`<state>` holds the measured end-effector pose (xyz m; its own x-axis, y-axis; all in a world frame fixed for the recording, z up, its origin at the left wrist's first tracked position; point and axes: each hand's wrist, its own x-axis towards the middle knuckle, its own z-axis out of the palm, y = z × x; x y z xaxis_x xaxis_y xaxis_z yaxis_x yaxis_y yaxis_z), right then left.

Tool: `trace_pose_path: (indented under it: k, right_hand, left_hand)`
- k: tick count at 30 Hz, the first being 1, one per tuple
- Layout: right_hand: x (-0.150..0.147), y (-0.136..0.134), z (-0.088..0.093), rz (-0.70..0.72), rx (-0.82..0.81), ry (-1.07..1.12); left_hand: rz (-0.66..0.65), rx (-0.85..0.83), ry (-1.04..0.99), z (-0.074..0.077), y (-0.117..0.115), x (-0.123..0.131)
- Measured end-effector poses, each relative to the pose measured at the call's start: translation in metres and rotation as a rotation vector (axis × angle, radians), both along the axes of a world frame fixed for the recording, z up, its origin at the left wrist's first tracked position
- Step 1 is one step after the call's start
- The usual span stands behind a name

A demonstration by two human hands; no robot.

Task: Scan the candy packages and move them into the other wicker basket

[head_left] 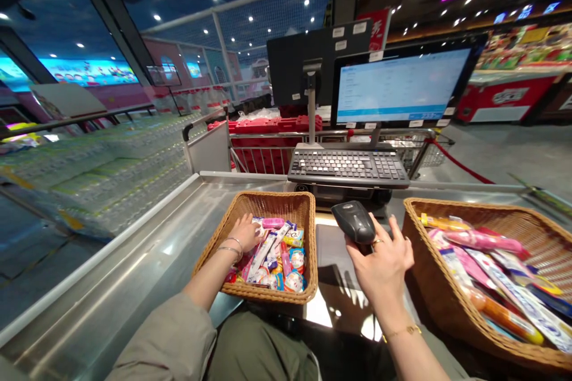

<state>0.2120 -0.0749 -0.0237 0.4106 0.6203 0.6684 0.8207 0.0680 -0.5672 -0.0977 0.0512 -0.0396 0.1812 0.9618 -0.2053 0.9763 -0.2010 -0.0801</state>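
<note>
At a checkout counter [147, 262], a person's L hand [245, 232] lies inside the L wicker basket [263, 294], over its L side, w/ the fingertips down among packaged sweets. Whether those fingers are pinching anything can't be told — wrappers and the hand itself hide the tips.

Closest to them: a pink packet [272, 222], just R of the fingertips, its long axis running L to R, approx. crosswise to the fingers. A long white packet [263, 256] lies R of the hand and nearer the body, slanting from far R to near L, roughly in line w/ the L forearm. The L hand is plainly the nearer one to both.

The R hand [386, 268] is closed round a black scanner [354, 221], thumb on the near side, some fingers lifted clear. The scanner is held up btwn the two baskets, outside the L one's R rim — its head pointing away and L, well apart from the L fingers. The R wicker basket [545, 232], w/ more packaged goods, stands R of the R hand; keyboard [348, 165] and lit monitor [402, 83] are beyond.
</note>
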Motion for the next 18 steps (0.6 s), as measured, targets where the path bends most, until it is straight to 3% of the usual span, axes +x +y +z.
trace_pose_path:
  k: [18]
  right_hand:
    - [0.003, -0.002, 0.000, 0.005, -0.009, 0.018]
  left_hand:
    - [-0.009, -0.103, -0.022, -0.019, 0.011, 0.012]
